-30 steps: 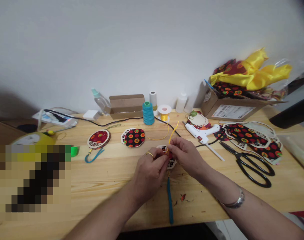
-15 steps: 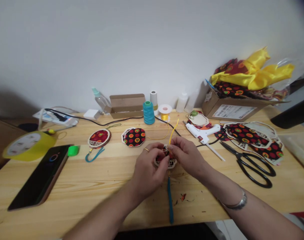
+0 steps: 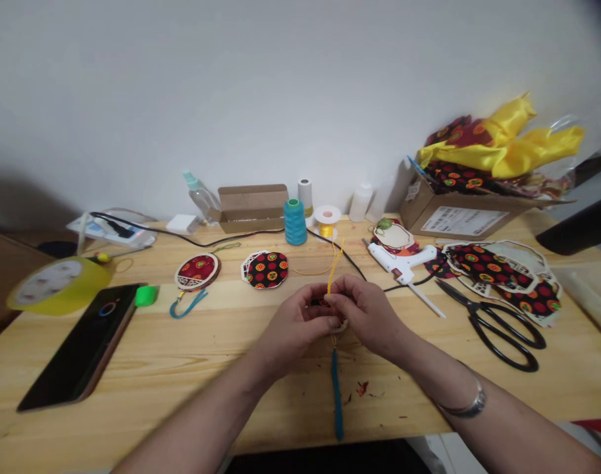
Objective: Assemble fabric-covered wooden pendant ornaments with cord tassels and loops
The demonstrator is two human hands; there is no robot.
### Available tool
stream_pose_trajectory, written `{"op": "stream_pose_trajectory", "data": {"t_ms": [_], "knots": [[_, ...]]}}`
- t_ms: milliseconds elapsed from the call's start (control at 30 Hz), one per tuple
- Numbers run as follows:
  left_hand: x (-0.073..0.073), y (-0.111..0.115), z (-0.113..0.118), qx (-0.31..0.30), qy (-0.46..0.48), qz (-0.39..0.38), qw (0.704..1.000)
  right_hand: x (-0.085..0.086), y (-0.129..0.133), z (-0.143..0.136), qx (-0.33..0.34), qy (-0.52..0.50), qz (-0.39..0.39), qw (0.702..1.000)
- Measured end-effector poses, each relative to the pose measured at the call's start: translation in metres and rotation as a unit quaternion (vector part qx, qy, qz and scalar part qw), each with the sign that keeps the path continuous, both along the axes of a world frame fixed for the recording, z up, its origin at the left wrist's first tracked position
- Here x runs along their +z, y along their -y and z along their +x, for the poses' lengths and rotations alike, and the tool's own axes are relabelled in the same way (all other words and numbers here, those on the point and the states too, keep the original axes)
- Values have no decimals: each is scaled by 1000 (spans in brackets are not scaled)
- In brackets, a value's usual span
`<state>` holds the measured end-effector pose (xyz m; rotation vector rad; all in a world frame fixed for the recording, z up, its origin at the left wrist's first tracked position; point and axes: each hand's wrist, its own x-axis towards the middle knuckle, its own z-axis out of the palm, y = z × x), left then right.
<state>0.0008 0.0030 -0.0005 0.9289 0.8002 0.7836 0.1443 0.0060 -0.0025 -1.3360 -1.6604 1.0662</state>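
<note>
Both hands meet near the table's middle, around a small patterned ornament (image 3: 340,325) with a pale lattice frame, mostly hidden by fingers. My left hand (image 3: 296,329) is closed on the ornament's left side. My right hand (image 3: 366,316) pinches a yellow braided cord (image 3: 334,266) at the ornament's top; the cord's free end points up and away. From the ornament's bottom a teal tassel (image 3: 336,395) lies down toward the table's front edge. A finished-looking round red ornament (image 3: 197,271) and a black floral piece (image 3: 266,270) lie to the left.
Scissors (image 3: 497,326), a white glue gun (image 3: 401,266) and fabric-covered pieces (image 3: 502,273) lie right. Behind stand a teal thread cone (image 3: 295,222), a yellow cord spool (image 3: 327,220) and a cardboard box (image 3: 458,214). A phone (image 3: 83,342) and yellow tape (image 3: 58,286) are left.
My hands have closed in over the ornament, covering more of it. My left fingers have curled further down, and the yellow cord's upper end has shifted slightly left.
</note>
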Motion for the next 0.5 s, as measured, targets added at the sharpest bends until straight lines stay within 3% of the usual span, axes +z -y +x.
{"op": "stream_pose_trajectory", "data": {"t_ms": [267,500], "knots": [[-3,-1,-3,10,33,-43,998,-3,-2,2,2,4,-10,1000],[-1,-3,-2,23,-68,13,997,-2,-3,3,3,19,2,1000]]}}
